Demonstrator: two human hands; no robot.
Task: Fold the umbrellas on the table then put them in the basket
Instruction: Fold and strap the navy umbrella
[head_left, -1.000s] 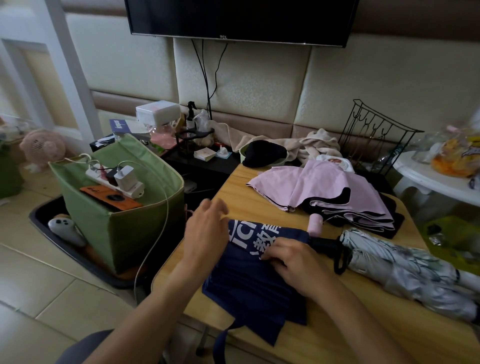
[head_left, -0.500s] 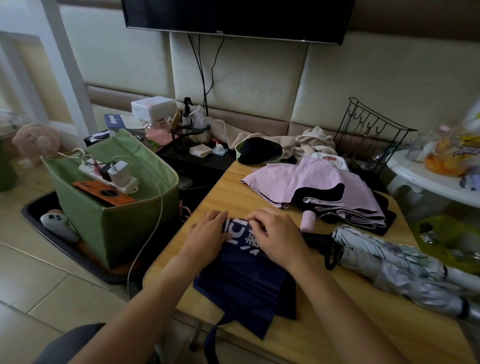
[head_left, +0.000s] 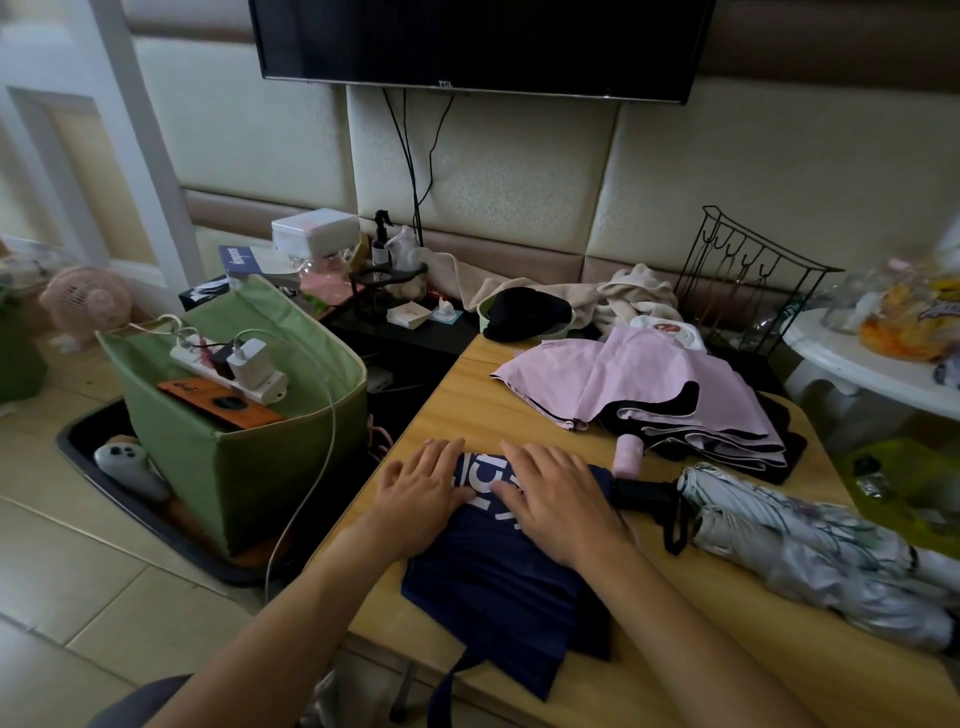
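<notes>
Left hand (head_left: 423, 499) and right hand (head_left: 558, 501): both flat, fingers spread, pressing navy umbrella (head_left: 498, 582) at worktop (head_left: 675, 670) left-front edge. Silver umbrella (head_left: 810, 551): right edge. Pink umbrella (head_left: 639, 384): far side. Green basket (head_left: 260, 457): floor, left of worktop.

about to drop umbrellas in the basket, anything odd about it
Yes: the green basket beside the table is already occupied. A power strip with chargers plugged in and an orange case lie across its top, with a white cable trailing over the rim.
</notes>
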